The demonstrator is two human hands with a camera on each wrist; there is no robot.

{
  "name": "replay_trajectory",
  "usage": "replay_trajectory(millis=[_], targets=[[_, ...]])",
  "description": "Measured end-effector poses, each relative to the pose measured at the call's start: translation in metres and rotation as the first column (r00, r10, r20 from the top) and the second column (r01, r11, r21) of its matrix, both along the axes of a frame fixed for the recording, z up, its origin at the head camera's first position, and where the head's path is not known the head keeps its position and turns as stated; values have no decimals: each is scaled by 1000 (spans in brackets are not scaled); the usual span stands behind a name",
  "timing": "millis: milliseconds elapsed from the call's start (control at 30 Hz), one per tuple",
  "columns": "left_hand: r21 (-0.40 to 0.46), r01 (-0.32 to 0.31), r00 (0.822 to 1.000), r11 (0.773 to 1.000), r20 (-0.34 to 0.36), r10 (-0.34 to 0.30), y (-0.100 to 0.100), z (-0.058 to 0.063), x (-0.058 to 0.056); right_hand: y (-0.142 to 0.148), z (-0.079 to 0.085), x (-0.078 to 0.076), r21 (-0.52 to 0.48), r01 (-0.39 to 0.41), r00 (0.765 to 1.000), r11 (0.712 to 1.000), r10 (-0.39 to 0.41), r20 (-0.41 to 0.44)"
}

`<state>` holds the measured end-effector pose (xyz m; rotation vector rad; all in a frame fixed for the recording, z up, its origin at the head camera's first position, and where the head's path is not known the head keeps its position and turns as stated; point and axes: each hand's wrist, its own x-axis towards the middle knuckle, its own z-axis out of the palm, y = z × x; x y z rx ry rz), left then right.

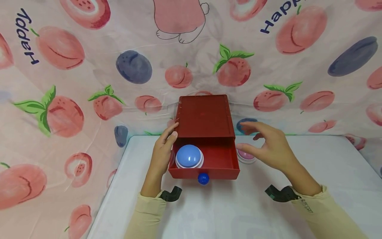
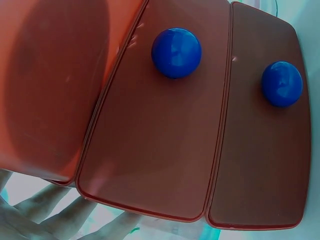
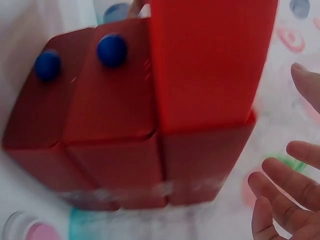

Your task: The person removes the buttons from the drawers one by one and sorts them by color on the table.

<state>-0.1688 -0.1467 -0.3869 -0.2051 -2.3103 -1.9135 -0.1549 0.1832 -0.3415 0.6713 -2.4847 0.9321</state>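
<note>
A dark red drawer cabinet (image 1: 206,116) stands on the white table with its top drawer (image 1: 221,154) pulled out. Inside that drawer, on the left, sits a round blue dome with a white rim (image 1: 189,156). My left hand (image 1: 161,151) rests against the cabinet's left side, its fingers extended along it. To the right of the cabinet, my right hand (image 1: 270,147) hovers with fingers spread and holds nothing. Below its thumb, a pink dome with a white rim (image 1: 246,156) is partly hidden. The right wrist view shows the right hand's fingers (image 3: 290,195) apart from the cabinet.
Two lower drawers with blue knobs (image 2: 176,52) are closed. The pulled-out drawer's blue knob (image 1: 203,178) points toward me. Behind the white table (image 1: 215,212) hangs a fruit-print cloth (image 1: 203,63), close to the cabinet's back.
</note>
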Motion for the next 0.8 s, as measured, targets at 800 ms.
replay_trajectory(millis=[800], targets=[[-4,7,1000,1000,-3,-7,0,1,0,-103,33,21,66,-230,961,971,216,171]])
